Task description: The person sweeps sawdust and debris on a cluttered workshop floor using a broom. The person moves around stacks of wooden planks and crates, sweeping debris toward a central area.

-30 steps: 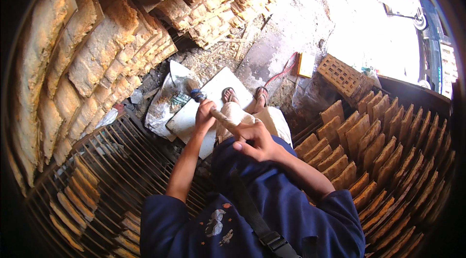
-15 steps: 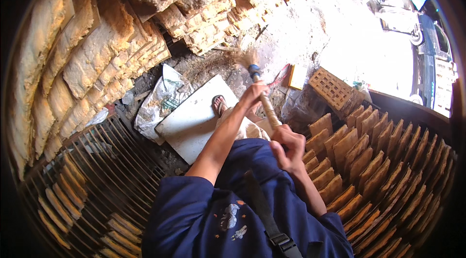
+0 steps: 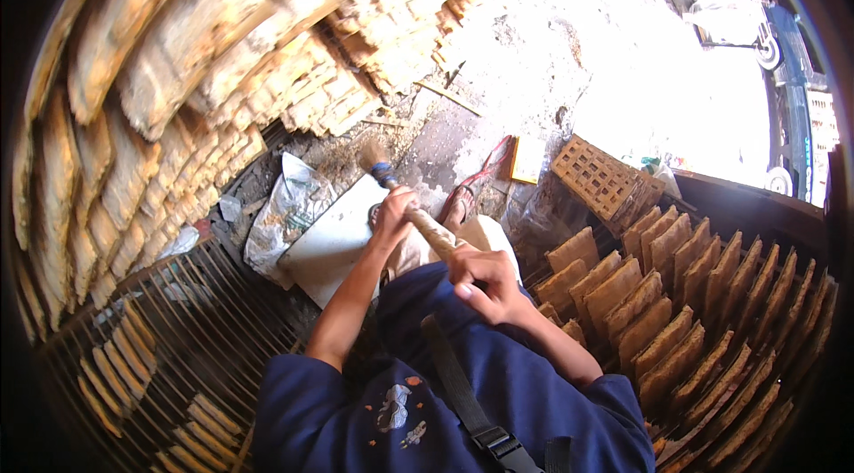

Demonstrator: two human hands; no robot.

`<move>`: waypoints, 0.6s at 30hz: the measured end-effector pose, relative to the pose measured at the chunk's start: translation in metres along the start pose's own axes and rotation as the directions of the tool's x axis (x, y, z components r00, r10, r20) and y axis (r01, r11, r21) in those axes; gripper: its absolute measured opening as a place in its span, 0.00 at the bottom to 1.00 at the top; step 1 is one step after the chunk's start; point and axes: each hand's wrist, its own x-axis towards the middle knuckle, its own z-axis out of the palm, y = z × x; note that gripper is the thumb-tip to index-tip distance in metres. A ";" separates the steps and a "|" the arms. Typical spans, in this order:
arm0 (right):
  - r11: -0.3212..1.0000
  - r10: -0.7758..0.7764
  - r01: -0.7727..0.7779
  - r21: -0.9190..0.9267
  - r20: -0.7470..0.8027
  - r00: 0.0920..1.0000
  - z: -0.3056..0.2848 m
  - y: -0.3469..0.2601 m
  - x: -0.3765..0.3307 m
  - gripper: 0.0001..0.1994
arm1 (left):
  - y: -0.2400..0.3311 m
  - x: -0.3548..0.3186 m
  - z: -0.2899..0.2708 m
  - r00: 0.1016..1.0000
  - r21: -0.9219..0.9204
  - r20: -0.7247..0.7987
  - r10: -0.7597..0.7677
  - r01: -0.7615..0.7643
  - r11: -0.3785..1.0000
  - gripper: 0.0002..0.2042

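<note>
A broom with a pale wrapped handle, a blue binding and a tuft of bristles slants across in front of my body. My left hand is closed round the handle just behind the blue binding. Nearer my belly, my right hand grips its upper end. The bristles are over the dirty floor, beyond a white board. One sandalled foot shows past the handle; the other is mostly hidden behind my left hand.
Stacked rough tan slabs rise at the left and far left. Slatted racks with upright slabs stand at my right, and another rack at my left. A perforated brown crate, a yellow-edged box and a crumpled plastic sack lie about.
The broom and both hands have moved left, with the bristles now nearer the plastic sack. My body and view have shifted, and one foot now stands on the floor beyond the white board.
</note>
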 end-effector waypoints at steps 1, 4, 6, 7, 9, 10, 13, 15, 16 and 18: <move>0.999 0.032 -0.032 -0.004 0.014 0.999 -0.010 0.020 -0.001 0.15 | -0.018 -0.002 0.008 0.999 0.029 -0.029 -0.026 0.027 0.999 0.03; 0.989 0.109 -0.109 -0.101 -0.011 0.994 -0.032 0.050 -0.007 0.15 | -0.063 0.010 0.046 1.000 0.038 0.015 0.024 -0.025 0.999 0.04; 0.973 0.093 -0.101 -0.208 -0.046 0.995 -0.049 0.051 -0.014 0.15 | -0.055 0.037 0.082 0.961 -0.571 0.130 -0.244 0.274 0.774 0.04; 0.958 0.089 -0.102 -0.269 -0.059 0.994 -0.059 0.051 -0.021 0.15 | -0.059 0.047 0.107 0.842 -0.873 0.359 -0.403 0.456 0.175 0.05; 0.935 0.127 -0.183 -0.304 -0.196 0.972 -0.081 0.032 -0.028 0.16 | -0.021 0.077 0.139 0.930 -0.740 0.280 -0.239 0.367 0.564 0.04; 0.928 0.171 -0.250 -0.276 -0.280 0.945 -0.090 0.022 -0.032 0.17 | -0.004 0.091 0.153 0.963 -0.591 0.224 -0.149 0.256 0.764 0.04; 0.954 0.096 -0.191 -0.230 -0.367 0.925 -0.124 -0.006 -0.043 0.14 | 0.034 0.117 0.181 0.970 -0.113 0.095 0.223 -0.212 0.971 0.02; 0.960 0.065 -0.156 -0.232 -0.357 0.932 -0.132 -0.024 -0.052 0.14 | 0.063 0.128 0.188 0.968 -0.172 0.102 0.229 -0.210 0.962 0.02; 0.960 0.025 -0.112 -0.255 -0.320 0.947 -0.131 -0.034 -0.053 0.14 | 0.078 0.133 0.186 0.955 -0.179 0.059 0.289 -0.275 0.945 0.02; 0.948 -0.075 -0.005 -0.319 -0.239 0.968 -0.126 -0.048 -0.048 0.14 | 0.101 0.141 0.182 0.936 -0.199 0.039 0.350 -0.336 0.920 0.05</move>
